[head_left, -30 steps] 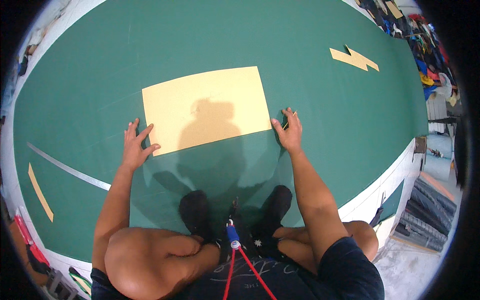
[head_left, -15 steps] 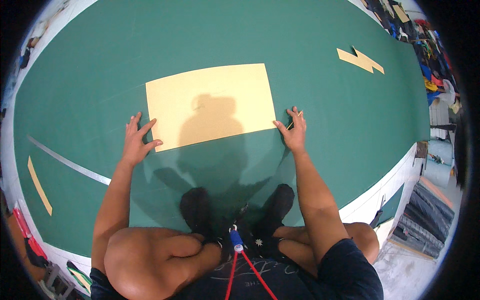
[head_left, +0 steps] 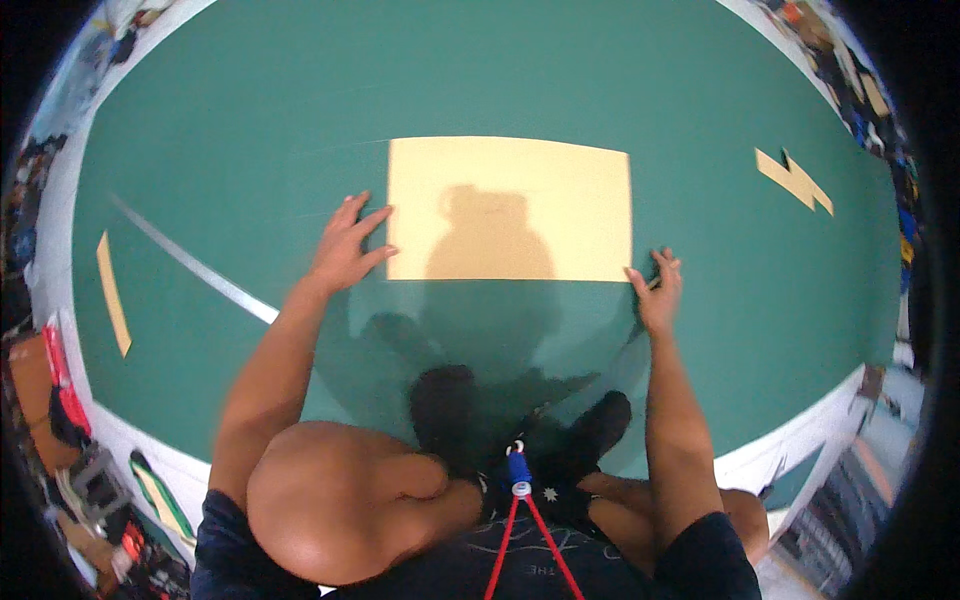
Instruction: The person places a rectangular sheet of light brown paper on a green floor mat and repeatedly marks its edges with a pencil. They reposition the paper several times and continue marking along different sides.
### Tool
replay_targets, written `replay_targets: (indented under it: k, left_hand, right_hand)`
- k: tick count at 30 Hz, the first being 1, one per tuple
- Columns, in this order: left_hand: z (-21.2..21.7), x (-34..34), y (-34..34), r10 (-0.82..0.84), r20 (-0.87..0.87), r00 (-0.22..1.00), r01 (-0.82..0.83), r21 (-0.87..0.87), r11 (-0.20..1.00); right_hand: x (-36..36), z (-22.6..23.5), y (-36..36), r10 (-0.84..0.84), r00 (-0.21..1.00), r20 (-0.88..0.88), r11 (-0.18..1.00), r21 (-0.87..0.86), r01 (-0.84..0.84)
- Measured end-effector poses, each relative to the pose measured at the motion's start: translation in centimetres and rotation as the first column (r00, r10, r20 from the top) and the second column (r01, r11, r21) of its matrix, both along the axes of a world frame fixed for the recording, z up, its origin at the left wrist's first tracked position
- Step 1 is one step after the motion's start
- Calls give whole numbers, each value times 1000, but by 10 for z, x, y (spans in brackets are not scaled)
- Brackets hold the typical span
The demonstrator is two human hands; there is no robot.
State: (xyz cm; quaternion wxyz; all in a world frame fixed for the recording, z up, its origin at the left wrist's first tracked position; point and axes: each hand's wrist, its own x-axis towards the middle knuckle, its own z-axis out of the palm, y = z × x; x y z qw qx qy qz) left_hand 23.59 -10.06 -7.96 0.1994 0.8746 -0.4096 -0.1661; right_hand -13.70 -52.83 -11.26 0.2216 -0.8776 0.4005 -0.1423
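Observation:
A tan rectangular sheet (head_left: 590, 215), like card or paper, lies flat on a green surface, my shadow falling across its middle. At its left edge, my left hand (head_left: 348, 245) is open, with thumb and index fingertips over the border and the other fingers spread outside. My right hand (head_left: 657, 290) has its thumb at the near right corner. Its other fingers are partly curled beyond the sheet around a thin, pencil-like stick, which shows only faintly now.
A narrow tan strip (head_left: 114, 295) and a pale straight strip (head_left: 200, 265) lie to the left. A jagged tan offcut (head_left: 796, 181) is far right. My feet rest near the sheet. Mixed items crowd the white border at both sides.
My view has turned, so the sheet and offcuts appear rotated clockwise and shifted right. Both hands stay at the sheet's edges. The stick in my right hand showed more clearly before.

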Motion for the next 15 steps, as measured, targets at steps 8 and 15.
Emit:
replay_targets:
  k: [8, 15]
  left_hand:
    - [12, 4, 6, -65, 13, 998, 62, 125, 990]
    - [8, 7, 3, -85, -4, 996, 85, 106, 991]
  right_hand:
    - [2, 2, 2, 22, 1000, 6, 1000, 3, -22]
    - [1, 4, -5, 22, 999, -32, 1000, -21, -22]
